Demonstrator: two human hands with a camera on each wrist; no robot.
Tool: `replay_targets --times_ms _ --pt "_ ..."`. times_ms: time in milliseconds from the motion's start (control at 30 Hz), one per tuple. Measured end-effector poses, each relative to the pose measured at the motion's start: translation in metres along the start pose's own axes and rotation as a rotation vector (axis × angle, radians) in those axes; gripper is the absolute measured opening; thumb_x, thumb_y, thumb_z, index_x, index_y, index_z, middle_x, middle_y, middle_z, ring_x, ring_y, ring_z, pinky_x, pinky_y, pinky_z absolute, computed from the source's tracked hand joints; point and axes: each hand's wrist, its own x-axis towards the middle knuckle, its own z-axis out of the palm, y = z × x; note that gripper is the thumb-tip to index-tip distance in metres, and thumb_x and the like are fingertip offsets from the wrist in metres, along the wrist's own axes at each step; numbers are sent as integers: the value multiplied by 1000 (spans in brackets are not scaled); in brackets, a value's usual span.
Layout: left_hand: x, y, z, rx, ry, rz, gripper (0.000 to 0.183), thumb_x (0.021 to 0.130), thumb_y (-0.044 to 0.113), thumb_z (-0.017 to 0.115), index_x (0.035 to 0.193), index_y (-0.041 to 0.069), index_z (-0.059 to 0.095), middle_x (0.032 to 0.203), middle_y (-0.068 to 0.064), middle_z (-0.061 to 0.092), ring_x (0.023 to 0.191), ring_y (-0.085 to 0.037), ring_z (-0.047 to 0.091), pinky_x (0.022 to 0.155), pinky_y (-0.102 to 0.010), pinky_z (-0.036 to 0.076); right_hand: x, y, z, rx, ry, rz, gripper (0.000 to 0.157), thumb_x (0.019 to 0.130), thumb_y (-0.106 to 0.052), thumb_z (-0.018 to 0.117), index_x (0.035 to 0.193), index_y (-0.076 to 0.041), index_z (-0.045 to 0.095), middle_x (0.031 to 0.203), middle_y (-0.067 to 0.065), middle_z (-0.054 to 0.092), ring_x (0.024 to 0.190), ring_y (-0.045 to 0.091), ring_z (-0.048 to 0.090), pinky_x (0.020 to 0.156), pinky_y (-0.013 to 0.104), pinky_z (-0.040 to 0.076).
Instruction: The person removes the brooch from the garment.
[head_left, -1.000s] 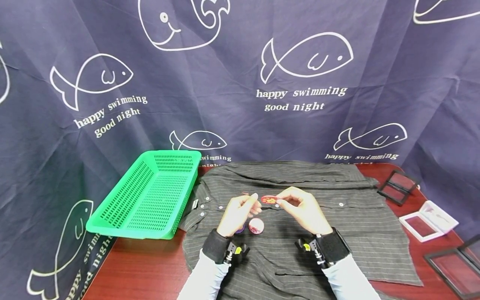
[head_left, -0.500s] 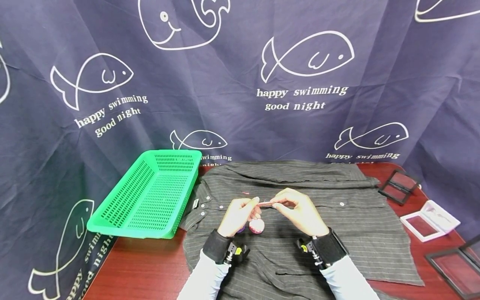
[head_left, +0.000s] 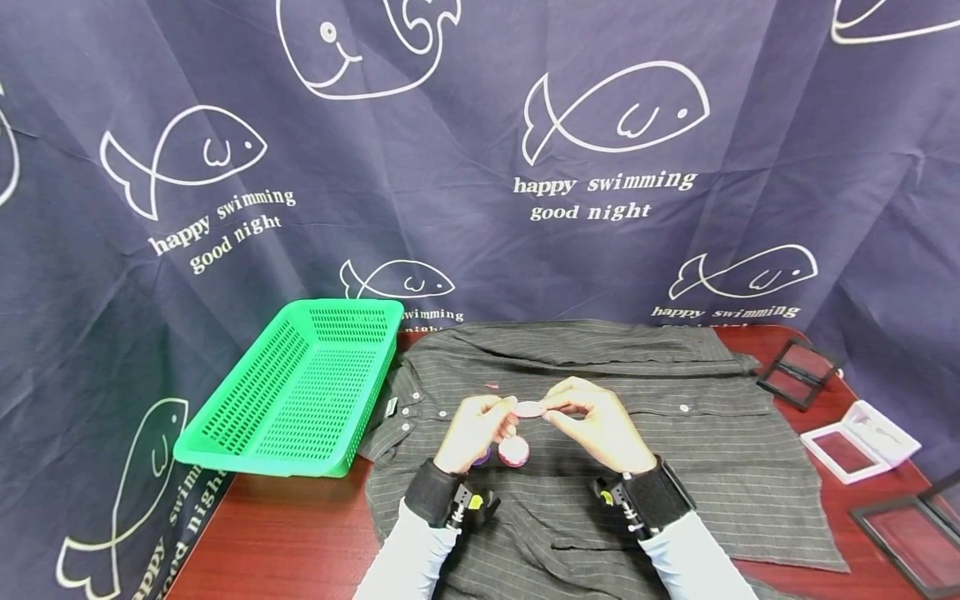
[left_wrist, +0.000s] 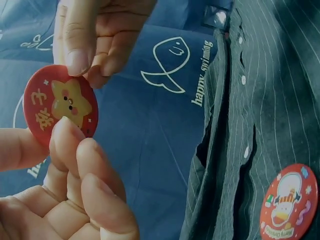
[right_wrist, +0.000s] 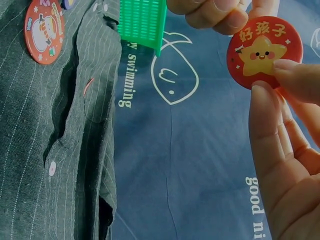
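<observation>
Above the dark grey pinstriped cloth shirt [head_left: 750,483], held up between two bare hands, is the round red badge with a smiling yellow star [right_wrist: 260,52]. The left hand [head_left: 474,425] pinches one side of it and the right hand [head_left: 603,425] pinches the opposite side, so both are clamped on the same badge.

What has changed is the hold and the tilt. A second ago the right hand alone had the badge, its red face showing to the head camera and the left fingertips just beside it; half a second ago it was seen almost edge-on, with both hands on it. Now its pale back shows in the head view, while both wrist views see the star. For the work in hand, I judge this to be a two-handed turning of the badge: it is well supported and not set down, though a thin rim could slip if one pinch loosened.

Below the hands, a round red-and-white badge with a snowman-like figure [left_wrist: 287,202] lies on the shirt, next to a purple round piece [head_left: 482,457] mostly hidden by the left hand. Away to the left, a green perforated plastic basket [head_left: 255,467] stands on the reddish-brown bench [head_left: 285,525]. At the right lies an opened white compact case [head_left: 858,442].
</observation>
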Motion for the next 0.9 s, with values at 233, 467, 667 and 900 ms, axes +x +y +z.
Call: replay_targets --times_ms 233,467,667,900 --pt "1 3 1 8 51 -1 28 96 2 51 81 -20 59 59 0 54 53 -8 51 51 -17 45 0 -1 2 -34 -42 19 16 77 10 74 90 2 73 92 15 67 81 24 68 73 30 58" --pt "-1 3 -2 15 66 25 26 96 3 53 81 -17 61 59 -1 56 51 -8 49 51 -18 43 -4 28 7 -47 -52 -18 20 79 3 76 96 -7 75 98 8 68 85 21 68 76 30 58" --pt "-3 3 -5 72 58 36 25 96 8 54 83 -11 63 62 -3 59 54 -10 51 41 -20 37 -3 34 3 -58 -41 -43 19 81 -1 76 97 -12 76 98 3 68 86 16 67 76 23 55" --pt "-2 2 -7 161 34 142 23 96 8 53 83 -7 64 68 -17 64 59 -12 56 54 -19 46 0 31 -3 23 16 65 15 84 0 73 98 -4 74 97 9 71 86 2 65 75 17 55"
